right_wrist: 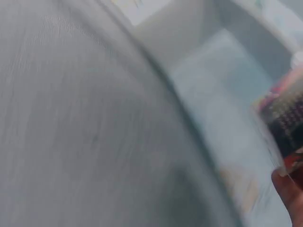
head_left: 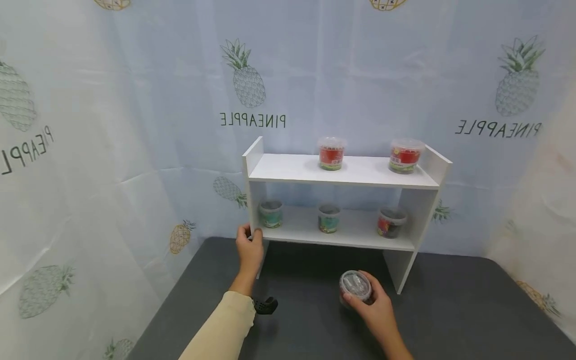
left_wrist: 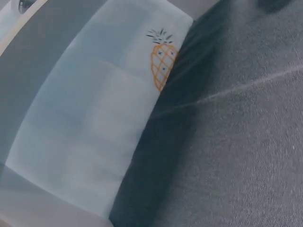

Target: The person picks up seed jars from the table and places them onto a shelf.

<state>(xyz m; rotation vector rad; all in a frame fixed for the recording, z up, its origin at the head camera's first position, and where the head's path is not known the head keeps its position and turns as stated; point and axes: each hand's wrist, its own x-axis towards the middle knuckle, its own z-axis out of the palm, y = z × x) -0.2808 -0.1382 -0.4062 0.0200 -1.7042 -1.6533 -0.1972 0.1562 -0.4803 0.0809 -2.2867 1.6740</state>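
My left hand (head_left: 250, 250) grips the left side of a white two-tier shelf (head_left: 288, 170) at its lower board, thumb in front. In my right hand (head_left: 378, 309) is a round plastic tub (head_left: 355, 284) with a clear lid, held above the dark table in front of the shelf. The right wrist view catches part of the same tub (right_wrist: 286, 116), with a dark and colourful side, and the fingertips (right_wrist: 283, 184) against its edge. No part of the left hand shows in the left wrist view.
Two red-labelled tubs, one at centre (head_left: 331, 154) and one at right (head_left: 405, 156), stand on the top board. Below them are two green-labelled tubs (head_left: 271, 214) and a red-labelled tub (head_left: 391, 222). Pineapple-print curtain (head_left: 180, 100) surrounds the dark table (head_left: 306, 310).
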